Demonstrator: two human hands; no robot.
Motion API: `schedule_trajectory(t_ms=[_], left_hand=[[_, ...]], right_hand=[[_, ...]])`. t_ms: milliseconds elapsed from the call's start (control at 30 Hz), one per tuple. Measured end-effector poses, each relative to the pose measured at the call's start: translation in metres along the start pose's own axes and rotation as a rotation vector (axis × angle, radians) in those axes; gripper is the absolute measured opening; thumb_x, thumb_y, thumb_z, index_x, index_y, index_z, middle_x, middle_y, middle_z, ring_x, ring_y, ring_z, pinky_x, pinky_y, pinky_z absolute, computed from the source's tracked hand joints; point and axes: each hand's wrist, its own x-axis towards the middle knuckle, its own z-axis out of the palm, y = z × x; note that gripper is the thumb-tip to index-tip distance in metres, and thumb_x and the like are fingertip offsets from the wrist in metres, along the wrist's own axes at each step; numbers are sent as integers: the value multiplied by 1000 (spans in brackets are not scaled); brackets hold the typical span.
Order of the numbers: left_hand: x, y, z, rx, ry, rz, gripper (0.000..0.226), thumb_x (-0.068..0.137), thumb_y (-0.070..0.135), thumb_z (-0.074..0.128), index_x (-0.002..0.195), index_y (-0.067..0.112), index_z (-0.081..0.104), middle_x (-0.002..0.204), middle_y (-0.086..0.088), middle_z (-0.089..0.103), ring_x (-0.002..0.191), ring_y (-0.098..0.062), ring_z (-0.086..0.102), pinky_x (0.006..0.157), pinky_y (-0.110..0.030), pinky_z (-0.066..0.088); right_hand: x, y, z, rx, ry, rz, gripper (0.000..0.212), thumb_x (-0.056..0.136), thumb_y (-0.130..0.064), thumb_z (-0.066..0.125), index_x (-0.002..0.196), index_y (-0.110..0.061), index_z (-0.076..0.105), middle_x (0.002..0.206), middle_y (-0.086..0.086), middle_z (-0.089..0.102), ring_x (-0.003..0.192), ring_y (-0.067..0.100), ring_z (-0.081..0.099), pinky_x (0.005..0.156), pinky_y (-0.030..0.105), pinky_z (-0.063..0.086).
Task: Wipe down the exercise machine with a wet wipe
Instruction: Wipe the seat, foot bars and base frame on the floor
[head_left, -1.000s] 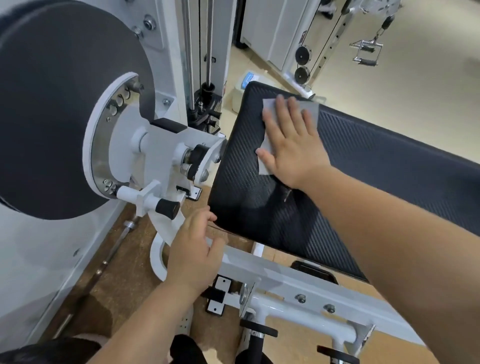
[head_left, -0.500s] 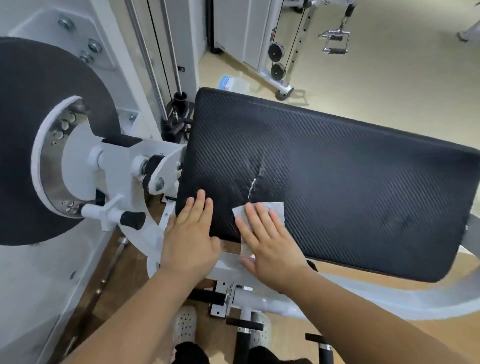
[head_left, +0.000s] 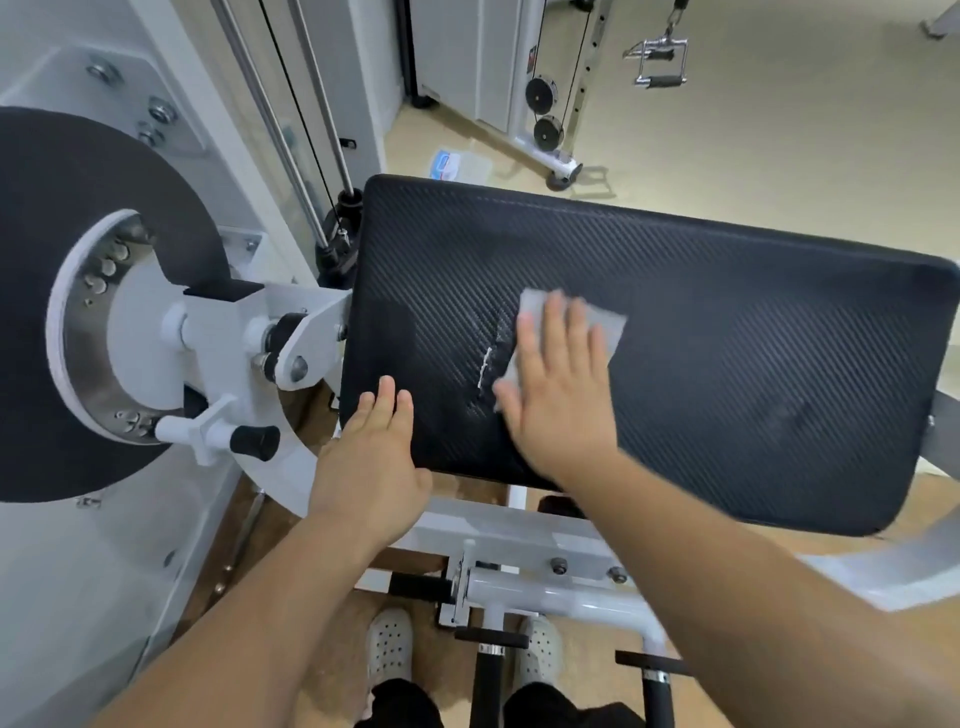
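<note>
The exercise machine's black textured pad fills the middle of the view, with a small white tear near its centre-left. My right hand lies flat on the pad with straight fingers, pressing a white wet wipe against it just right of the tear. The wipe sticks out past my fingertips. My left hand rests flat on the pad's near left corner, fingers straight, holding nothing.
A big black disc with a white hub and a black-tipped pin lever stands to the left. The white frame and black handles run below the pad. A wipes packet lies on the floor behind; a cable machine with a handle stands beyond.
My right hand has slid the wipe from the pad's near edge up and right, to the middle of the pad. My left hand has stayed at the near left corner.
</note>
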Motion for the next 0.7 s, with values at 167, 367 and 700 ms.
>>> schedule_trajectory(t_ms=[167, 367, 700], left_hand=[[1, 5, -5, 41, -19, -17, 82, 93, 40, 48, 163, 16, 12, 171, -5, -3, 157, -24, 9, 120, -44, 34], [7, 30, -32, 138, 168, 188, 72, 93, 49, 54, 157, 20, 36, 165, -13, 27, 143, -33, 39, 115, -48, 38], [35, 102, -39, 173, 153, 280, 75, 96, 46, 50, 161, 26, 19, 171, -6, 6, 152, -38, 19, 121, -56, 26]], right_hand=[[-84, 23, 36, -118, -121, -311, 80, 105, -57, 36, 164, -15, 1, 171, 14, -13, 158, 34, -13, 128, 52, 0], [-35, 121, -9, -139, -53, 6, 85, 101, -67, 24, 165, -14, 9, 171, 20, -3, 158, 40, -4, 128, 52, 0], [-7, 33, -2, 37, 16, 44, 80, 105, -54, 27, 164, -9, -3, 170, 22, -11, 157, 41, -10, 127, 55, -4]])
